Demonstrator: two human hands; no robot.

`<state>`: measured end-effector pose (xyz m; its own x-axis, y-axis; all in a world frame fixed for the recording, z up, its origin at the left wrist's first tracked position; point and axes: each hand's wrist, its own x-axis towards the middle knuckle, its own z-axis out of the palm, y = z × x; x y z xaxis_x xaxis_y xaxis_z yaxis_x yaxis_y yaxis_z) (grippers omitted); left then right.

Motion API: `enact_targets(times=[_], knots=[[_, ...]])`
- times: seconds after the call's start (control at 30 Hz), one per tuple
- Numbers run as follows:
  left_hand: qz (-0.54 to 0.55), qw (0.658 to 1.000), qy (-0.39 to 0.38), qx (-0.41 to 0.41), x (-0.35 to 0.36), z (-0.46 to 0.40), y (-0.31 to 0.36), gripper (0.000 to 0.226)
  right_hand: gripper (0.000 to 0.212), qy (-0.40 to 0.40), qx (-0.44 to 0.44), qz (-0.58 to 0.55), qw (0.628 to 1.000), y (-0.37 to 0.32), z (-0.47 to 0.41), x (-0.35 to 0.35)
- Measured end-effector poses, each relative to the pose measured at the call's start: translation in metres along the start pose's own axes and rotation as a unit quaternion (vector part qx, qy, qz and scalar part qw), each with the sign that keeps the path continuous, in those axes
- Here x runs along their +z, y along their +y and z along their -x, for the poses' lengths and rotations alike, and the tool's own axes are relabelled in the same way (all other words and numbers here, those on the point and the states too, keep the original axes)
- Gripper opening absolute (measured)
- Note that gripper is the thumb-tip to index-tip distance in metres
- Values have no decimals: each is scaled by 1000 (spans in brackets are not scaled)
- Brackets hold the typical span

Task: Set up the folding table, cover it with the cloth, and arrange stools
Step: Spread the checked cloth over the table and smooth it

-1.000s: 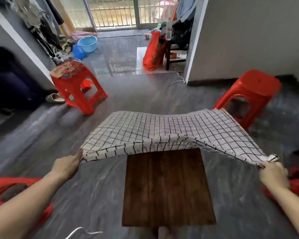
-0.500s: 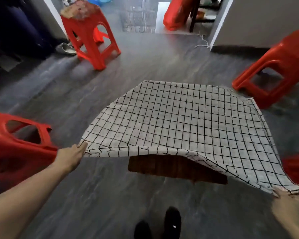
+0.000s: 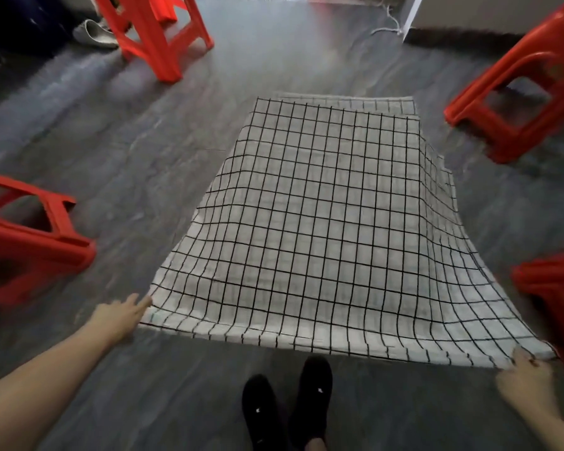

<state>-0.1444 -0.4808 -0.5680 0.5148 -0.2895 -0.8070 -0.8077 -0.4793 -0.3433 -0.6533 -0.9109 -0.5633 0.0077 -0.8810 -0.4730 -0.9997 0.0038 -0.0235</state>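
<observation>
Head view: cloth (image 3: 323,229) draped over counter; left hand (image 3: 119,319) and right hand (image 3: 523,377) pinch its lower corners. Covering step; next, release, then stools.

**Colours and patterns seen from the head view**

The cloth (image 3: 323,229) is seen to be white, crossed by thin black lines in a regular grid of small squares, with a plain white band along its far edge. Four stools are shown in bright red-orange plastic: the far left stool (image 3: 157,37), the far right stool (image 3: 521,89), the near left stool (image 3: 23,239) and the near right stool (image 3: 554,294). The floor (image 3: 127,151) is rendered in dark grey with paler streaks. The shoes (image 3: 287,408) are black, each marked with a small white spot. A pale grey slipper (image 3: 95,35) and a white cord (image 3: 388,26) are seen at the back.
</observation>
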Motion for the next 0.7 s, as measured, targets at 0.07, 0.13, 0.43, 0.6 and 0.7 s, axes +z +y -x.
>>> enact_targets(times=[0.07, 0.13, 0.43, 0.6, 0.7], knots=[[22, 999, 1, 34, 0, -3, 19, 69, 13, -6, 0, 31, 999, -11, 0, -13], [60, 996, 19, 66, -5, -3, 41, 68, 41, -20, 34, -15, 999, -22, -2, -6], [110, 965, 157, 176, -72, -10, 125, 63, 53, -16, 110, -92, 990, -55, -5, 15], [120, 963, 169, 173, -87, -13, 152, 64, 38, 120, 73, -221, 965, -42, -7, 7], [134, 973, 112, 153, -86, -16, 161, 70, 38, 133, 113, -244, 954, -26, -9, 2]])
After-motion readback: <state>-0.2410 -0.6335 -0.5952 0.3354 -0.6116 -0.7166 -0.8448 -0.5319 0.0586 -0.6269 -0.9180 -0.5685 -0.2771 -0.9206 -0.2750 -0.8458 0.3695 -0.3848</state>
